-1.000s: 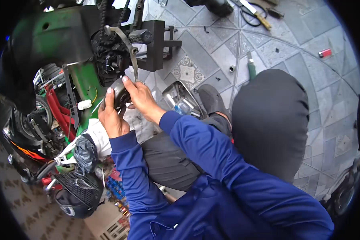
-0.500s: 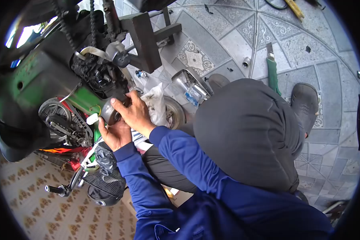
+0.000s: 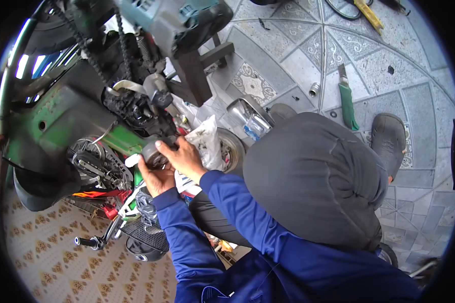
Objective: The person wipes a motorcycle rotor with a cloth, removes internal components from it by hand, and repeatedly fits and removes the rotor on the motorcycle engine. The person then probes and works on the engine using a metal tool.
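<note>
Both hands are closed around a round, dark grey cup-shaped metal part (image 3: 151, 150) beside the green motorbike frame (image 3: 71, 118). My left hand (image 3: 157, 178) supports it from below, with the thumb stretched up along its near side. Over its right side, my right hand (image 3: 186, 159) grips with bent fingers and the thumb on top. A small white plastic piece (image 3: 132, 160) sits at my left thumb tip; I cannot tell whether the thumb touches it. The part's inner side is mostly hidden by my fingers.
Past my hands lie a plastic bag (image 3: 207, 141), a wheel (image 3: 232, 151) and a metal tray (image 3: 250, 115). A green-handled knife (image 3: 346, 103) and a metal socket (image 3: 314, 89) rest on the tiles. A dark stand (image 3: 189, 78) and a teal machine (image 3: 177, 20) are above.
The view has shifted, so the motorbike and hands appear farther right and lower. More of the teal machine shows at the top. Both hands keep hold of the round part.
</note>
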Demonstrator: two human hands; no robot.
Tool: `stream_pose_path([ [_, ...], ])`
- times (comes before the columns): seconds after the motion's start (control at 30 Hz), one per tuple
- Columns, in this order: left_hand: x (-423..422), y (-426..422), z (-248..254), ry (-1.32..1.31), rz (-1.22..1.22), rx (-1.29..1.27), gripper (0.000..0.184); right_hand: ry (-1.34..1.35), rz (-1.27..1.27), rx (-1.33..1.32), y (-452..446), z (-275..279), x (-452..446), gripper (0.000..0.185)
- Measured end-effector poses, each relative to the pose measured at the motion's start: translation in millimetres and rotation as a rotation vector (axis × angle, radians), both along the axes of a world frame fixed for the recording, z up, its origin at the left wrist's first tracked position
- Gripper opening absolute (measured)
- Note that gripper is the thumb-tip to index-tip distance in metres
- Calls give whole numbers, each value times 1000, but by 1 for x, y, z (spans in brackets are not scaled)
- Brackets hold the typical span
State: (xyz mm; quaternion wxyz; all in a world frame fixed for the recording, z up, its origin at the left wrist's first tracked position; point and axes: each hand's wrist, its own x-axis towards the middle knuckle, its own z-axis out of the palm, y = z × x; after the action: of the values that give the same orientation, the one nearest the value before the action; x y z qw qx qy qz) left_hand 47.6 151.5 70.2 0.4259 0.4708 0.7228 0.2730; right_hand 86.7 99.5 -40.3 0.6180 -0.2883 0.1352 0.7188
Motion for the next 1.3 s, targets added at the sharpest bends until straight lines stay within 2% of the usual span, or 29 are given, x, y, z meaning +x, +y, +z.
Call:
stream_pose_path([
  [0.07,1,-1,4,56,-1,-37,44,16,8,21,-1,-3,-9,83],
  [0.2,4,-3,-3,136,3,-52,51,-118,-5,25,-6,-9,-13,86],
  [0.33,-5,-4,-11,-26,-23,-210,50,-372,201,66,-22,-21,9,89],
  [0.4,-19,2,-18,-62,59,-219,58,-494,193,71,-29,-25,6,89],
  [0.5,-40,7,-13,-123,55,-311,63,-665,223,98,-42,-21,3,85],
  [0.57,-46,-3,-9,-153,72,-302,68,-762,229,239,-50,-20,2,82],
  [0.67,-56,-11,6,-298,17,-282,70,-889,94,198,-64,-20,-2,77],
  [0.7,-54,-22,15,-372,17,-266,70,-944,81,182,-75,-20,5,68],
  [0.77,-49,-44,36,-541,64,-260,74,-1222,-14,78,-76,-38,0,55],
  [0.83,-43,-71,54,-816,106,-266,78,-1361,-12,58,-85,-46,6,42],
  [0.87,-45,-82,58,-904,32,-264,79,-1409,12,44,-92,-47,5,40],
  [0.93,-46,-96,61,-1048,99,-238,76,-1527,34,45,-97,-46,16,37],
  [1.03,-57,-104,68,-1190,147,-279,72,-1702,-3,88,-103,-44,22,33],
  [1.1,-67,-106,67,-1231,198,-207,67,-1763,-73,129,-98,-38,24,28],
  [1.27,-108,-112,69,-1348,343,-151,58,-2061,-213,219,-49,-29,31,30],
  [1.3,-117,-112,65,-1353,354,-121,54,-2117,-141,197,-34,-27,34,29],
])
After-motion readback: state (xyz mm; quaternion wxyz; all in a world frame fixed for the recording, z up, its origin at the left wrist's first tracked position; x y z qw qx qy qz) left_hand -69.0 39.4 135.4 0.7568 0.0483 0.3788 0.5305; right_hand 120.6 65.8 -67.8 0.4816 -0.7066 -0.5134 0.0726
